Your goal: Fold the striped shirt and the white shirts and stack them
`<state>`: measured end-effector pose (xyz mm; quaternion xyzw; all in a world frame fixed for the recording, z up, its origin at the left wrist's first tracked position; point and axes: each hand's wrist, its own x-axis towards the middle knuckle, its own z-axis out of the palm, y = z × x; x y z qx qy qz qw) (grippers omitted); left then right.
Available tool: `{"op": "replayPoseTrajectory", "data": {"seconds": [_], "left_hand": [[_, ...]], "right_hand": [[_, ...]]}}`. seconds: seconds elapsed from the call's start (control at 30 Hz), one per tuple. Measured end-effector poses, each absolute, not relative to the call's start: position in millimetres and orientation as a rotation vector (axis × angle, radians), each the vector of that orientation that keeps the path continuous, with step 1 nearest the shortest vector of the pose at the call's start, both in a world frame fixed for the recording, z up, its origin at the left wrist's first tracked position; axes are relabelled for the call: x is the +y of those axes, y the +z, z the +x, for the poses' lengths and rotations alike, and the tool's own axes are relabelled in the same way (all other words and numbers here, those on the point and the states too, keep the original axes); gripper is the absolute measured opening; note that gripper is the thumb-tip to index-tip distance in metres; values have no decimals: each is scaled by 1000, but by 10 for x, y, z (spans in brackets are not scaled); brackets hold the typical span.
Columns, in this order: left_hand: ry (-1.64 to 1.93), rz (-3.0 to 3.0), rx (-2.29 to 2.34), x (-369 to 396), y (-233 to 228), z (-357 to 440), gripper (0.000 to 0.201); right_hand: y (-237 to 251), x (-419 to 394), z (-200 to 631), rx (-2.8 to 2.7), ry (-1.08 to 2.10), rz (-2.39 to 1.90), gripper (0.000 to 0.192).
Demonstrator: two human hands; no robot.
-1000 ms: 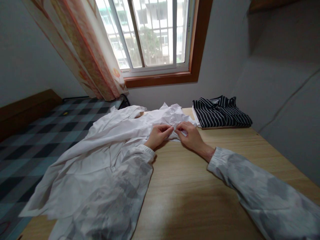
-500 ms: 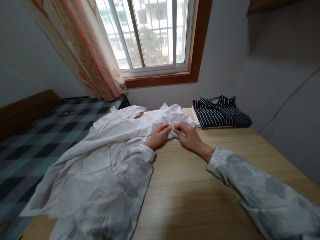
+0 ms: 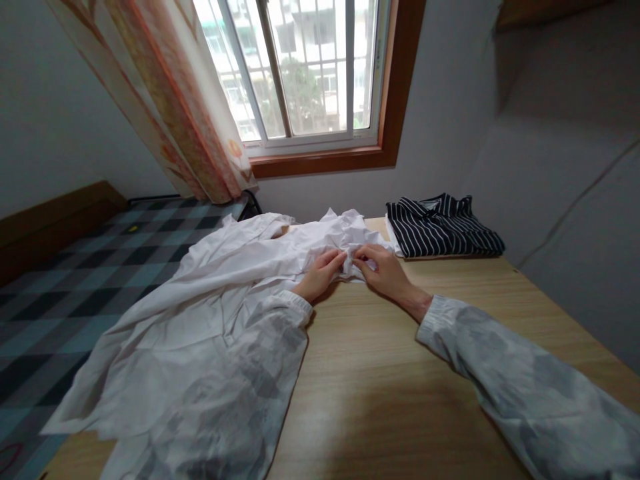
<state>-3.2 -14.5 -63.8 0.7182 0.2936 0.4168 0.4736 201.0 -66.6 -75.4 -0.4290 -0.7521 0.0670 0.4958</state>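
A rumpled white shirt [image 3: 250, 257] is spread over the left and far part of the wooden table [image 3: 360, 373]. At its right end, my left hand [image 3: 323, 273] pinches the cloth between thumb and fingers. Just to the right, my right hand [image 3: 383, 270] is closed in a pinch on the same white shirt, a small gap from the left. Whatever small part lies between the fingertips is too small to make out. My left sleeve covers some of the shirt's near side.
A folded black-and-white striped shirt [image 3: 445, 225] lies at the table's far right corner, on something white. To the left is a bed with a checked cover [image 3: 60, 293]. A curtain [image 3: 190, 107] hangs beside the window [image 3: 310, 73] behind the table.
My right hand has shifted slightly to the right, so the gap between the fingertips is a little wider. Both hands still pinch the white shirt.
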Motion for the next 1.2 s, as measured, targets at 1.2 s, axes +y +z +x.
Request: {"op": "replayPoseTrajectory", "data": {"seconds": [1.2], "left_hand": [[1124,2721,1338,-153,-604,-223,43]], "right_hand": [[-816,-626,2063,-1239,336,-1218,40]]}}
